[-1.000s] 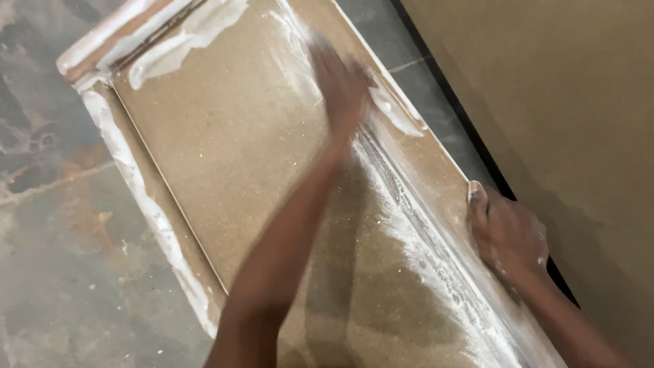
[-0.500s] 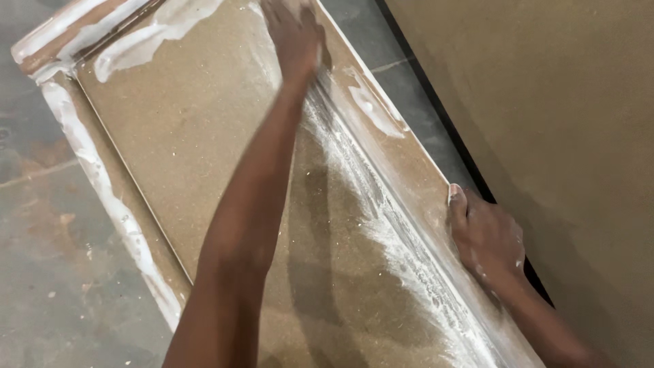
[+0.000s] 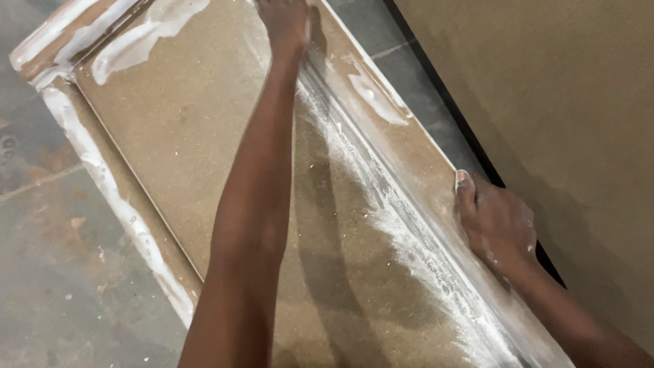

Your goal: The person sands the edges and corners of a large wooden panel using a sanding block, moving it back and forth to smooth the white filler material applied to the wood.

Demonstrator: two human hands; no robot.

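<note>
I see the brown panel (image 3: 204, 157) lying flat on the floor (image 3: 54, 272); my left hand (image 3: 286, 24) presses its grip flat along the dusty groove, my right hand (image 3: 497, 221) grips the rim. Pushing hard could gouge the white filler (image 3: 371, 92) or shift the panel

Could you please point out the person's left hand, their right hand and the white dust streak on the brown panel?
left hand (image 3: 285, 24): head view, back of hand.
right hand (image 3: 496, 221): head view, knuckles.
white dust streak (image 3: 402, 228): head view, mid-length along groove.

One head-worn view looks steeply down, close over the panel (image 3: 204, 136).
</note>
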